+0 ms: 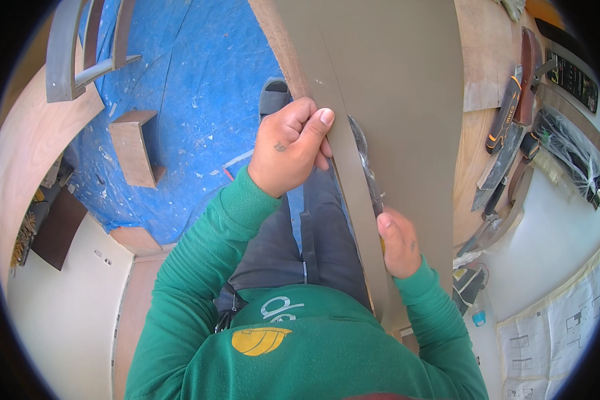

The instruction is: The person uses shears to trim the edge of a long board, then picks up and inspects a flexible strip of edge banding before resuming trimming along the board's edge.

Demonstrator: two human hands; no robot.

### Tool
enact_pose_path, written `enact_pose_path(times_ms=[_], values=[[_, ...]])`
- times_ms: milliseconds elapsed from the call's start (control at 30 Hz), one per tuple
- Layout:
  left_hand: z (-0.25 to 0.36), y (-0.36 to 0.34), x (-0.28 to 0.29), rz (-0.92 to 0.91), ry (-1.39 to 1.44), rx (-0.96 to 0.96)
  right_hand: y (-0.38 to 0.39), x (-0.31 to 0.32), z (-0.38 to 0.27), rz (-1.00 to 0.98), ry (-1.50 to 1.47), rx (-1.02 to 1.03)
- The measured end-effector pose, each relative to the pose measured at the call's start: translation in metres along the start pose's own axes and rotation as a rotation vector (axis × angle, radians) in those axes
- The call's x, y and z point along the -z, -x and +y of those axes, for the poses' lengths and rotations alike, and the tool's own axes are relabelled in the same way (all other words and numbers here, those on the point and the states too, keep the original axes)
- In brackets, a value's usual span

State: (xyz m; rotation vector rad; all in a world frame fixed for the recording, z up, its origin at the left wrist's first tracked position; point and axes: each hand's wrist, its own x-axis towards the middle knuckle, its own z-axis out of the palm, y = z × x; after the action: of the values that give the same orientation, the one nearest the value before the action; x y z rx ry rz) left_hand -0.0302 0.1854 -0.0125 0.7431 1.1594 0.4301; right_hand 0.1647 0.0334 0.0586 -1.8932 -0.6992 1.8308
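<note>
A long grey-brown sheet [407, 93] runs away from my body, with a thin line along it near its left edge. Left of that line, a narrow strip [359, 187] stands partly apart from the sheet. My left hand [293, 143] is closed on the strip's left edge, thumb on top and fingers curled around it. Along the gap lies a dark grey metal tool [367, 160] with an uneven outline; its kind is unclear. My right hand [399, 243] is closed at its near end, where a bit of yellow shows. The fingers underneath are hidden.
Blue sheeting [200, 100] covers the floor at left, with a small wooden frame [133, 148] and a curved wooden piece [63, 53]. On the right lie an orange-black knife [505, 113], several hand tools and clear plastic [567, 143]. A paper drawing [553, 340] lies at lower right.
</note>
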Motion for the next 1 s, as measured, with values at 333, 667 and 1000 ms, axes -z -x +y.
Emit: enact_pose_path(times_ms=[333, 667, 1000], values=[[-0.0005, 0.0001, 0.0004, -0.007, 0.019, -0.006, 0.0006, 0.0013, 0.0069, 0.017, 0.006, 0.024], [-0.0027, -0.0001, 0.0034, -0.041, -0.01, -0.008, -0.0056, 0.0041, 0.0027, -0.012, 0.023, 0.017], [-0.0001, 0.0001, 0.0045, -0.064, -0.014, -0.014, -0.0055, 0.0029, 0.0012, 0.008, 0.022, 0.019]])
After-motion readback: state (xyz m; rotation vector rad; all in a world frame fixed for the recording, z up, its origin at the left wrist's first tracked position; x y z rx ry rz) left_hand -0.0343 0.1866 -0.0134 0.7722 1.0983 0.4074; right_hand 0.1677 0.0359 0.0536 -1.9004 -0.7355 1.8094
